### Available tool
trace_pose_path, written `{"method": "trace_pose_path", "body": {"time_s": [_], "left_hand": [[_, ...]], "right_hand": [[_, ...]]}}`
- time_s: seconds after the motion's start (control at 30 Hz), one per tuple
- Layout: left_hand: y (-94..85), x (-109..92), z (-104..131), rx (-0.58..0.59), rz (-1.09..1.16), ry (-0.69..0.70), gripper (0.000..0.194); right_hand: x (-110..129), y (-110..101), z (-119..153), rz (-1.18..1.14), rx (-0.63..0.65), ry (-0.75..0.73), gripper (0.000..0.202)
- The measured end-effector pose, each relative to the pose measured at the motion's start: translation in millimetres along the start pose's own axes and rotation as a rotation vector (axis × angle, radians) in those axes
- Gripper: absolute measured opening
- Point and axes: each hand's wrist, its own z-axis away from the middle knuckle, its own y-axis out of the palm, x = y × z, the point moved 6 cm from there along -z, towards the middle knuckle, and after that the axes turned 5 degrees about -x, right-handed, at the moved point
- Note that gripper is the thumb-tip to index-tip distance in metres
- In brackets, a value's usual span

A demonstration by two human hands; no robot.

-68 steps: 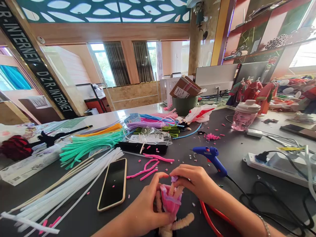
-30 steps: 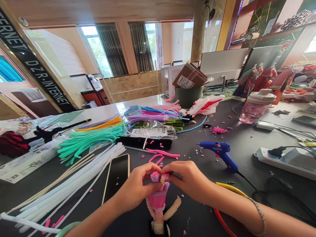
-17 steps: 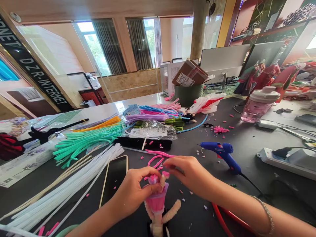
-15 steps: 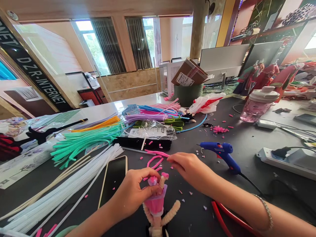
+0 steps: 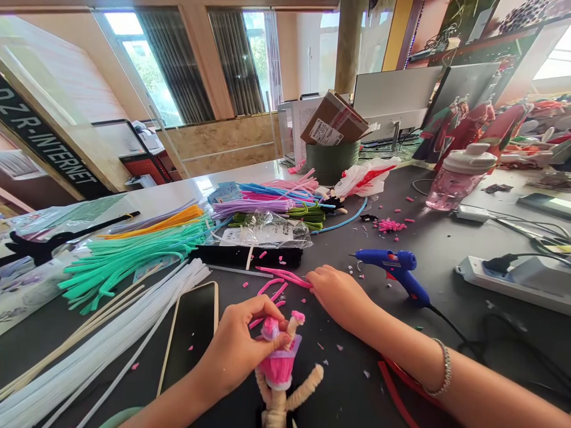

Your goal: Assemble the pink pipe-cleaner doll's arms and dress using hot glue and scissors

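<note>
My left hand [image 5: 241,342] pinches a small doll made of wound pipe cleaners near its pink top. The doll has a pink skirt-like part [image 5: 280,370] with a pale lilac edge and cream limbs [image 5: 307,386]; its lower end runs out of the frame. Just beyond it, my right hand [image 5: 336,294] is closed at the right end of a pink pipe cleaner [image 5: 285,275], fingertips down by the table. More bent pink pieces [image 5: 270,287] lie between the hands. To the right rests a blue hot glue gun [image 5: 392,267] with its cord.
Pipe cleaner bundles, green [image 5: 138,255], white [image 5: 147,321] and lilac [image 5: 254,207], cover the left and back. A phone [image 5: 190,324] lies by my left arm. At right are a power strip [image 5: 517,285], a pink bottle [image 5: 461,178] and red handles [image 5: 395,389] under my right forearm.
The camera has shifted, so the table's things sit further left and higher. My right hand has moved slightly right along the pink pipe cleaner; my left hand keeps its pinch on the doll.
</note>
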Motion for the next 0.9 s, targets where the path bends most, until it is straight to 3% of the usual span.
{"method": "trace_pose_path", "body": {"time_s": [0.17, 0.27, 0.37, 0.57, 0.73, 0.9], "left_hand": [[1.6, 4, -2, 0.004, 0.049, -0.045, 0.013], [2.9, 3, -2, 0.035, 0.072, -0.056, 0.025], [3.3, 2, -4, 0.051, 0.004, -0.039, 0.022], [8.4, 6, -10, 0.096, 0.039, -0.096, 0.027], [11.8, 11, -14, 0.095, 0.172, -0.161, 0.038], [17.4, 16, -14, 0.148, 0.286, -0.204, 0.03]], "right_hand": [[-1, -2, 1, -0.027, -0.022, 0.024, 0.018], [-4, -6, 3, -0.074, -0.085, 0.053, 0.015], [-10, -13, 6, -0.159, -0.178, 0.082, 0.011], [-18, -24, 12, -0.473, -0.328, 0.067, 0.012], [-20, -28, 16, -0.776, -0.376, 0.068, 0.008], [-22, -34, 20, -0.926, -0.435, 0.08, 0.01]]}}
